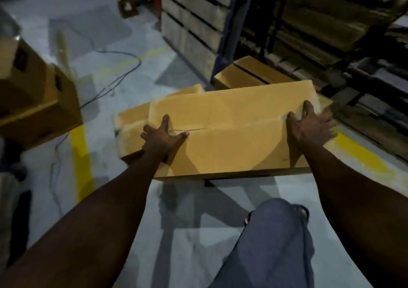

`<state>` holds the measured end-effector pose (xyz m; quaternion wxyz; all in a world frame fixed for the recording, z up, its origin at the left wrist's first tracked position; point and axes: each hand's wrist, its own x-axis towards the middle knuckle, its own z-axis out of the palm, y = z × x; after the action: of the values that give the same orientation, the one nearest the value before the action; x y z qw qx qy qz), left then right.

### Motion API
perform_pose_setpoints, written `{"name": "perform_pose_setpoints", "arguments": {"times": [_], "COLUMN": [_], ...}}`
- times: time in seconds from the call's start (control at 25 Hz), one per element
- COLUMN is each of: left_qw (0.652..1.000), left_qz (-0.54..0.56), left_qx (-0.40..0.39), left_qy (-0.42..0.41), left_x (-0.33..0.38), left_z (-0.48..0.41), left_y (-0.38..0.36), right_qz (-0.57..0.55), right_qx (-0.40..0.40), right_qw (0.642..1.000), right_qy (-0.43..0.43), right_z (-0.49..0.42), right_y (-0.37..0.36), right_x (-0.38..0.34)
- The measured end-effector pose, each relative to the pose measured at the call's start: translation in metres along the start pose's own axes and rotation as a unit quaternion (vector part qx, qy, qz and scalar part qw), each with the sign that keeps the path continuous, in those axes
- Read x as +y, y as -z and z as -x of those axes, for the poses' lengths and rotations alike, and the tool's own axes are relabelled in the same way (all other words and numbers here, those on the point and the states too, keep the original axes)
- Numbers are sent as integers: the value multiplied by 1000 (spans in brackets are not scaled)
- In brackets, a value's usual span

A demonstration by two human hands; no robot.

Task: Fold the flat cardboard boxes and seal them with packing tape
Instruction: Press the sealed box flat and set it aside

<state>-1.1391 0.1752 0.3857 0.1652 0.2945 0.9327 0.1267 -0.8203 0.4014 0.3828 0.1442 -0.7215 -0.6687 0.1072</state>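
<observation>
A closed cardboard box (231,146) lies on the grey floor (198,232) in the middle of the view, just in front of the person's bent knee (276,232), which is in grey-blue trousers. The two top flaps of the box meet in a seam (189,130) that runs from left to right, and near the left hand it shows a thin dark gap. No tape is visible on this seam. The left hand (164,134) rests flat on the top near the left end. Its fingers are straight and spread wide, the thumb points along the seam, and it holds nothing. The right hand (309,124) lies on the right end of the box, also with spread fingers pressed on the cardboard. This side is blurred, so I cannot tell if the fingertips bend over the edge. Just behind the box on the left, touching it, another piece of cardboard (132,120) is partly hidden. A second box (249,73) stands farther away, beside the blue post of a rack (320,34) that carries stacks of flat cardboard. At the far left there are more brown boxes (33,93). A yellow line (81,155) and a thin cable (119,75) run over the floor on the left.
</observation>
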Motion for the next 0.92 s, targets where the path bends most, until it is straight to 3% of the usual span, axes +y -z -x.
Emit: {"name": "perform_pose_setpoints", "arguments": {"times": [0.16,0.32,0.52,0.92], "left_qw": [996,991,987,983], "left_qz": [-4,-21,-4,18], "left_qx": [1,28,52,25], "left_qy": [91,131,155,181], "left_x": [-82,-112,-113,-120], "left_z": [7,3,22,50], "left_y": [-10,-16,-33,-32], "right_qz": [10,-4,-11,3], "right_qx": [-68,-121,-85,-110], "right_qw": [995,989,992,985], "right_qy": [66,90,97,136], "right_z": [33,43,36,38], "right_y": [-58,-107,-120,-107], "right_x": [-41,-61,-68,-67]}}
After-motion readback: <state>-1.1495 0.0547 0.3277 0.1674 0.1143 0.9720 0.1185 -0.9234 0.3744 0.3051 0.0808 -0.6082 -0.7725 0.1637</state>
